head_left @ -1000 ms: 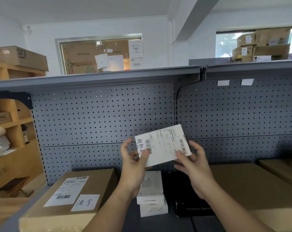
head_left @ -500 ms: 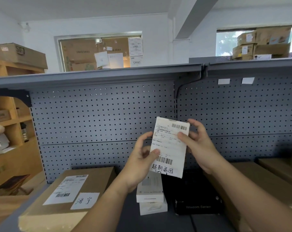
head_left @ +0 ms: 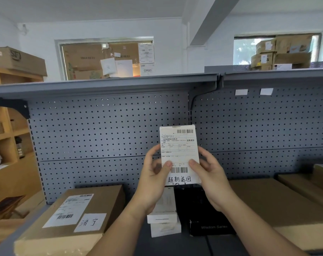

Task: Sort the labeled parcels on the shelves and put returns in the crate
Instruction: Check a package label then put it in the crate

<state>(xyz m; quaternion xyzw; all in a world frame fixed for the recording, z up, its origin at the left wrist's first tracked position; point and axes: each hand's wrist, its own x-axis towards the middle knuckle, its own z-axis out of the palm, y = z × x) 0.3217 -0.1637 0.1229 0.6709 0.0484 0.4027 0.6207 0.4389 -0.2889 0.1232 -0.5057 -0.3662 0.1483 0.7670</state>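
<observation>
Hands: left hand (head_left: 153,183) & right hand (head_left: 211,182) both pinch 1 white labeled parcel (head_left: 178,148), upright, before pegboard (head_left: 101,130).

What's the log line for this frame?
phase: label check | left hand: grips parcel | right hand: grips parcel | parcel: upright, label toward camera

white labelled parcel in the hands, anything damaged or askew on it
Nothing stands out. The small white labelled parcel is held upright between the left hand and right hand, its label flat and untorn, with handwritten characters below the barcode.
</observation>
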